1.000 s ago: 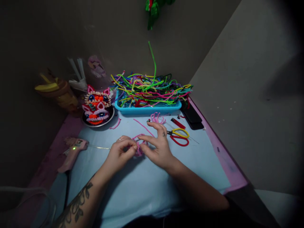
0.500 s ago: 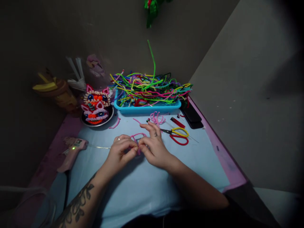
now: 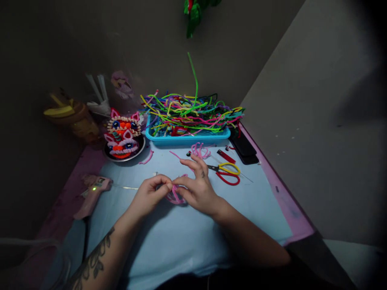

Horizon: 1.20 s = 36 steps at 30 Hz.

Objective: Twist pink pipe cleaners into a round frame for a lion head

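A small pink frame bent from pipe cleaners is pinched between my two hands, just above the blue cloth. My left hand grips it with thumb and forefinger at its upper left. From the other side, my right hand pinches it with thumb and forefinger, its other fingers raised. The fingertips meet and hide part of the frame. Behind my right hand lies a bundle of loose pink pipe cleaners. Scissors with one yellow and one red handle rest to its right.
A blue tray heaped with coloured pipe cleaners stands at the back. Two lion-like heads sit in a metal bowl. A pink glue gun lies left. A red lighter and a black phone-like object are right.
The pink frame has turned and now hangs lower beneath my fingertips. My left hand has shifted slightly left, with its fingers curled differently; both hands still pinch the frame.
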{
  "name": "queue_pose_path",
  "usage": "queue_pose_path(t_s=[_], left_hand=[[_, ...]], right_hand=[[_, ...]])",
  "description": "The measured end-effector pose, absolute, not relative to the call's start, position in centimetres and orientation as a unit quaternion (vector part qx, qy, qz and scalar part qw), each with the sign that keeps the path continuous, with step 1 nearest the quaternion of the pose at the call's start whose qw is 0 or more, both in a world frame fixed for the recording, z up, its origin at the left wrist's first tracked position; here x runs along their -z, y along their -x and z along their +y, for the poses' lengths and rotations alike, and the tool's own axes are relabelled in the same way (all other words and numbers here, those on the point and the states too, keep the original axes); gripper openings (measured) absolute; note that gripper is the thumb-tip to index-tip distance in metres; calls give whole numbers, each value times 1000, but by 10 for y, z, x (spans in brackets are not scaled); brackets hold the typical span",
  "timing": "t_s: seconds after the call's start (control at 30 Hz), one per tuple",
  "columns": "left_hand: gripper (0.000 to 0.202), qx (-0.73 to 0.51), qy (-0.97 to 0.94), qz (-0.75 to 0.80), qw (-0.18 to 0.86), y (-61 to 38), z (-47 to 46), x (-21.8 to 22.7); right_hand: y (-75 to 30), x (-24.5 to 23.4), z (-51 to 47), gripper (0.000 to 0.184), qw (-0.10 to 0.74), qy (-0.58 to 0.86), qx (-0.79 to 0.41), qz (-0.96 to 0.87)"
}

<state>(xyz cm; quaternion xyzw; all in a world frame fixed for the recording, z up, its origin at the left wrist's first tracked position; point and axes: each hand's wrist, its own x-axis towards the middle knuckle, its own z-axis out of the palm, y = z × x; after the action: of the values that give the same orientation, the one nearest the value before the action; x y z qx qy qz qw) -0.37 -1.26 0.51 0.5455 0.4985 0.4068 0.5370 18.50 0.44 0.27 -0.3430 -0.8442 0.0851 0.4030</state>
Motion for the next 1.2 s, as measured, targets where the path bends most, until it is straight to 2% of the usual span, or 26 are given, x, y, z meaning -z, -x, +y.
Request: queue_pose_path(t_s=[0.13, 0.4, 0.5, 0.7, 1.03, 1.2], left_hand=[[21, -405, -574, 497, 510, 2, -13, -6], [17, -395, -734, 461, 304, -1, -16, -11], [17, -414, -687, 489, 343, 0, -15, -9], [17, -418, -581, 523, 462, 2, -14, -7], [19, -415, -607, 501, 457, 0, -14, -9], [18, -402, -655, 494, 406, 1, -14, -11]], right_hand=[[-184, -2, 4, 16, 418, 341, -86, -837], [-181, -3, 5, 14, 388, 380, -178, -820], [-180, -2, 4, 9, 403, 388, -157, -814], [-180, 2, 2, 11, 468, 360, -37, -806], [-181, 3, 3, 12, 487, 357, -17, -797], [-180, 1, 4, 10, 432, 374, -79, -817]])
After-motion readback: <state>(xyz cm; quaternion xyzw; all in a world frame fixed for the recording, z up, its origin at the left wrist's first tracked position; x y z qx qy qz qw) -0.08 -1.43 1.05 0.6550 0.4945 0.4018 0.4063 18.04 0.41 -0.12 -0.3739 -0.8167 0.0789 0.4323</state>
